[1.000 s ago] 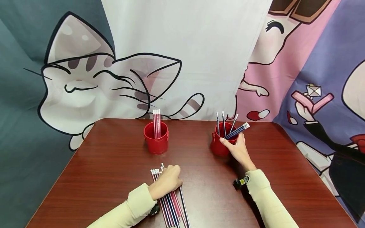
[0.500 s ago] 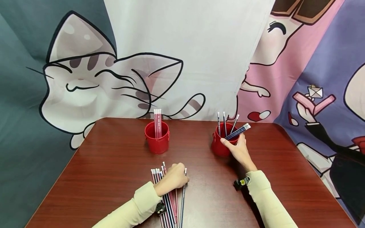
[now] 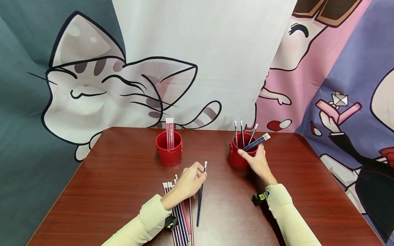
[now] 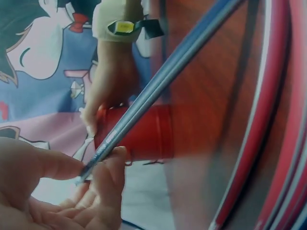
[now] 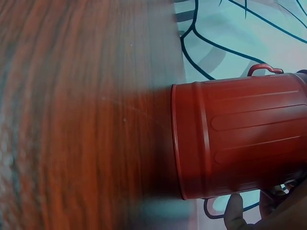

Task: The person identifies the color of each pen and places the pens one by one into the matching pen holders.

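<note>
Since half a second ago, the left hand [image 3: 189, 179] and the dark blue pencil [image 3: 201, 201] in its fingers have moved forward, closer to the red bucket of blue pencils [image 3: 236, 159]; that bucket and the right hand [image 3: 258, 162] on it have stayed put. The left thumb and fingers are clamped on the pencil near its white-ended top, as the left wrist view also shows. The pencil slants, to the left of the bucket and nearer the person; whether its lower end touches the table [image 3: 123, 191], I cannot tell. The right hand grips the bucket, thumb at the near side of the rim, the other fingers partly hidden around its right side.

In the bucket, three blue pencils stand spread apart, and a bunch [image 3: 255, 142] leans over the rim above the right hand. Left of the bucket and nearer the person lies a pile of pencils [image 3: 181, 222], blue and pink mixed, partly under the left forearm. Well to the bucket's left, a second red bucket [image 3: 168, 156] holds upright pink pencils [image 3: 170, 133].
</note>
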Tool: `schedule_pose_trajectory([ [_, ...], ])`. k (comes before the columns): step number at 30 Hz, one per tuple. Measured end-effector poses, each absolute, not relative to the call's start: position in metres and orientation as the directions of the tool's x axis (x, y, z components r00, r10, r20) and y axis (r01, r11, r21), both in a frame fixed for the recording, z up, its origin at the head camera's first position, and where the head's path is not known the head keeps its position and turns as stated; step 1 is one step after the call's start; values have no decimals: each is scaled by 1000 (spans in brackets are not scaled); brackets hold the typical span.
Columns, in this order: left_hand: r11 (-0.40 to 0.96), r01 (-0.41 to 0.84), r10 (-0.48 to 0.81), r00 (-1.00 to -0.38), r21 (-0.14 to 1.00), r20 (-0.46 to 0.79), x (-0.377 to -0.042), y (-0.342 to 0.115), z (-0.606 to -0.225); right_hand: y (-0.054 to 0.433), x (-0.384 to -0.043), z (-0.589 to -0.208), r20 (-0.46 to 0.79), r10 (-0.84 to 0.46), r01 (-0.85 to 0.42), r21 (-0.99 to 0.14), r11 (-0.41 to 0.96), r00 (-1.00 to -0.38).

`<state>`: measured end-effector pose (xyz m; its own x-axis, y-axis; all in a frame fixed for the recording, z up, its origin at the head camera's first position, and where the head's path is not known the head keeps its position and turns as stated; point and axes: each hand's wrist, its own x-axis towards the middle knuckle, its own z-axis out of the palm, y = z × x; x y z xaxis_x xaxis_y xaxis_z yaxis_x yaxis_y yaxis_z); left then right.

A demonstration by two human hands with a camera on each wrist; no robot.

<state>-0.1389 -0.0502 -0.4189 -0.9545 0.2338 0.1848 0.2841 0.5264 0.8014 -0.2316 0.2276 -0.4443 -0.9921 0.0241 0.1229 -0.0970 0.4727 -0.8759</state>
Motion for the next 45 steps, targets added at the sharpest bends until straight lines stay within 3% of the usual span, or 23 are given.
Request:
schedule_pose_trajectory([
  [7, 471, 445, 236, -895, 762, 377, -139, -63, -403, 227, -230, -443, 100, 26, -75, -874, 479, -995],
  [14, 414, 672, 258, -734, 614, 629, -147, -76, -390, 227, -231, -444, 105, 37, -73, -868, 490, -994],
  [18, 423, 739, 231, -647, 524, 726, -150, -80, -386, 228, -231, -446, 104, 36, -74, -868, 491, -994],
  [22, 429, 766, 205, -599, 479, 774, -153, -82, -385, 227, -231, -447, 115, 33, -85, -867, 491, -993],
  [45, 462, 802, 241, -525, 379, 817, -188, -47, -335, 227, -231, -447, 109, 23, -86, -880, 467, -994],
])
